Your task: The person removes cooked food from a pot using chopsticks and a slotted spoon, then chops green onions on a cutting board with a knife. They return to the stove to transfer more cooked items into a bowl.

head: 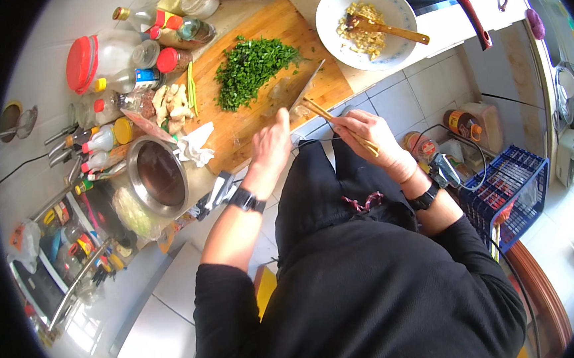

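My left hand grips a kitchen knife, its handle hidden in the fist. The knife's blade is seen nearly edge-on and slants over the front of the wooden cutting board. In my right hand is a pair of wooden chopsticks. Their tips are close to the blade's flat side; whether they touch cannot be told. A pile of chopped green leaves lies on the board, beyond the knife. Some pale wet scraps cling to the board near the blade.
A white bowl with cooked yellow bits and a wooden spatula stands right of the board. To the left are ginger, a crumpled tissue, a steel basin of dark liquid and several bottles and jars. A red pan handle juts out.
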`<state>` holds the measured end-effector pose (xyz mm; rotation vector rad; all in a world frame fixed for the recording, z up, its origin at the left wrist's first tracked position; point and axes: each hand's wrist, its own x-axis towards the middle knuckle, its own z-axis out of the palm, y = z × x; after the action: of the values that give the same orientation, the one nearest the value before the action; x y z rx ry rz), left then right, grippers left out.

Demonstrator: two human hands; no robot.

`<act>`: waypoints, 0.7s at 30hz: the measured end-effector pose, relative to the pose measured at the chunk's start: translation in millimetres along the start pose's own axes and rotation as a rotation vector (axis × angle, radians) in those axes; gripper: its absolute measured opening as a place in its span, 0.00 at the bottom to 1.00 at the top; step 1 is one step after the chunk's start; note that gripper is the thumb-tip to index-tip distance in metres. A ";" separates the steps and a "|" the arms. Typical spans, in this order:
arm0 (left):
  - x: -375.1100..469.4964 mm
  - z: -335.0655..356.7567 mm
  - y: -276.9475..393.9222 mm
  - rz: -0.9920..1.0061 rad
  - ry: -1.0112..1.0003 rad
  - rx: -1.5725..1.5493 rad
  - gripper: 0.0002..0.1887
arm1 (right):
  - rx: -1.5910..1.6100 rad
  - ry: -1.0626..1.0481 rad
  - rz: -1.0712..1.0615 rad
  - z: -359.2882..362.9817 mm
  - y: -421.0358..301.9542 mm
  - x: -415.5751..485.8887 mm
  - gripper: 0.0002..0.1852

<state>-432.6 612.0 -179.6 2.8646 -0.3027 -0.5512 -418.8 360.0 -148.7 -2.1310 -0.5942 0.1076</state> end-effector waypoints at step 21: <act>-16.6 -8.0 -8.6 -0.126 0.133 0.017 0.13 | -0.095 0.092 0.019 8.5 -20.5 -7.4 0.09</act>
<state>-443.3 625.5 -168.7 2.9336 -0.1063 -0.3789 -435.4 372.9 -138.6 -2.2206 -0.5339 -0.0085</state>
